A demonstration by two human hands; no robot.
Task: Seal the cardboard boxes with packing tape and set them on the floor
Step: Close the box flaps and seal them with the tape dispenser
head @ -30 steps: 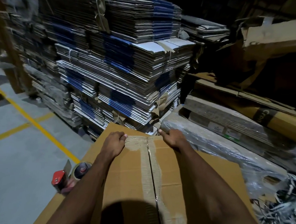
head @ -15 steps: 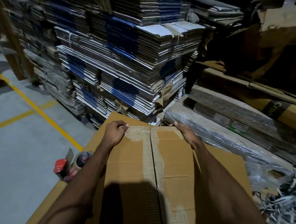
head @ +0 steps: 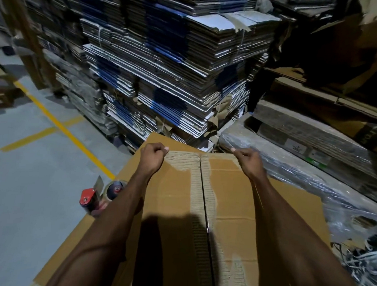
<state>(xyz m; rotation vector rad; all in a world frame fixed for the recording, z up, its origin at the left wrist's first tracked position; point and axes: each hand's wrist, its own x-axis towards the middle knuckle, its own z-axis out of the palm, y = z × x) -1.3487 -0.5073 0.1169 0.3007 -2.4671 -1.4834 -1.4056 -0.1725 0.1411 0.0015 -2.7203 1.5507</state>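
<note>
A brown cardboard box (head: 231, 188) stands in front of me on a larger flat sheet of cardboard (head: 300, 205). Its two top flaps are closed and meet along a centre seam with torn paper on both sides. My left hand (head: 153, 155) grips the far left corner of the box, fingers curled over the edge. My right hand (head: 246, 160) grips the far right corner the same way. A red tape dispenser (head: 93, 198) with a roll of tape lies on the sheet to the left of the box, beside my left forearm.
Tall stacks of flattened cartons (head: 165, 65) rise just beyond the box. Plastic-wrapped bundles (head: 291, 157) and loose strapping (head: 360, 259) crowd the right. Grey floor (head: 28, 178) with yellow lines (head: 59, 125) lies on the left.
My right hand slid from beside the seam outward to the far right corner and curled over it. My left hand stayed at the left corner. The view tipped slightly closer to the box.
</note>
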